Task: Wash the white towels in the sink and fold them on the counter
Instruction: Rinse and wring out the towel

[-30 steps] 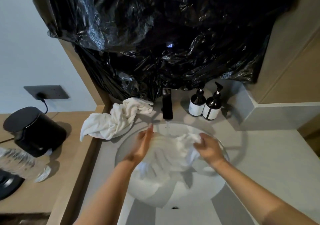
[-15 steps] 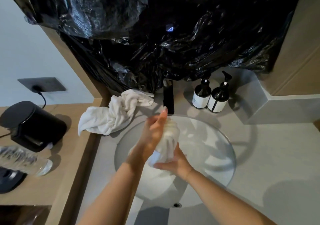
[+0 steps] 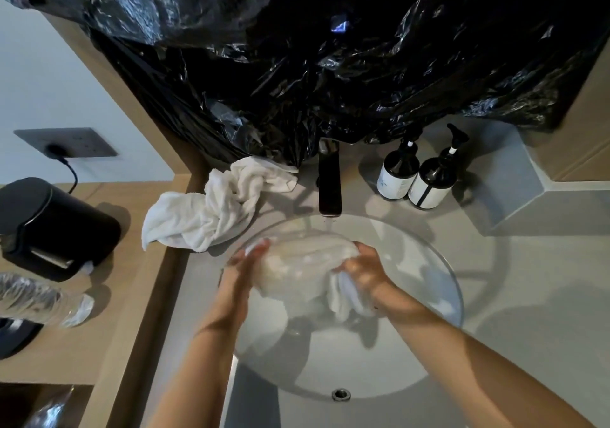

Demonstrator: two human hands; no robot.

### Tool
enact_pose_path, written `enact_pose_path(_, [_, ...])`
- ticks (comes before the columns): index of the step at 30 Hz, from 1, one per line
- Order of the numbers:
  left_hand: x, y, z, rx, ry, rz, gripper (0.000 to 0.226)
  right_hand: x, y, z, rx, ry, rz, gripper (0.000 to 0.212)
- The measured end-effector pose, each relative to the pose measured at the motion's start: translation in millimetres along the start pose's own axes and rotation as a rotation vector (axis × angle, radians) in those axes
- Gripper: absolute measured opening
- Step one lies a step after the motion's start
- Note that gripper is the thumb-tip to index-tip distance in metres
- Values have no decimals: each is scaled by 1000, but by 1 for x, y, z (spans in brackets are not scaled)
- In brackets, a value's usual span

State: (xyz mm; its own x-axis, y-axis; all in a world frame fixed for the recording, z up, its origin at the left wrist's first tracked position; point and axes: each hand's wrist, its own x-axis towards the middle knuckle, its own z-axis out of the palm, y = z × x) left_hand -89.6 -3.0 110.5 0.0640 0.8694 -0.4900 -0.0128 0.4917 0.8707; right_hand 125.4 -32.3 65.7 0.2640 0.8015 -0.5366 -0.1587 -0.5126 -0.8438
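Observation:
A wet white towel (image 3: 303,262) is bunched between my two hands over the round sink (image 3: 439,262), right under the black faucet (image 3: 329,183), from which a thin stream of water falls. My left hand (image 3: 246,262) presses against the towel's left end, fingers pointing up. My right hand (image 3: 363,264) grips the right end, and a tail of cloth hangs below it. A second white towel (image 3: 211,206) lies crumpled on the counter, left of the faucet, apart from both hands.
Two dark pump bottles (image 3: 417,176) stand right of the faucet. Black plastic sheeting (image 3: 330,64) hangs over the wall behind. On the wooden counter at left sit a black kettle (image 3: 52,229) and a lying plastic bottle (image 3: 43,299). The grey counter (image 3: 528,279) stretches right.
The towel was spread wide, then rolled upright between my hands; now it lies sideways under the faucet with my hands at its two ends.

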Motion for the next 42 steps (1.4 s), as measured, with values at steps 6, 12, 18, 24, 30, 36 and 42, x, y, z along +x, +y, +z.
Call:
enact_pose_path(6, [10, -41, 13, -30, -20, -386, 42, 19, -18, 11, 38, -95, -29, 35])
enact_pose_path(12, [26, -47, 19, -317, -212, -659, 79, 25, -23, 18, 111, -205, -13, 42])
enact_pose_path(18, [51, -48, 30, -655, -299, -732, 94, 22, -13, 23, 125, -210, 50, 73])
enact_pose_path(24, [45, -57, 53, -184, -261, -247, 58, 18, -2, 15, 249, -123, 127, 35])
enact_pose_path(30, [34, -80, 63, 87, -302, 37, 89, 15, 1, -10, 282, -63, 185, 16])
enact_pose_path(36, [29, -67, 59, -170, -254, 182, 37, 1, 35, -36, 271, -215, 12, 67])
enact_pose_path(42, [24, -57, 69, -243, -195, 194, 33, -7, 30, -17, 671, -261, 165, 77])
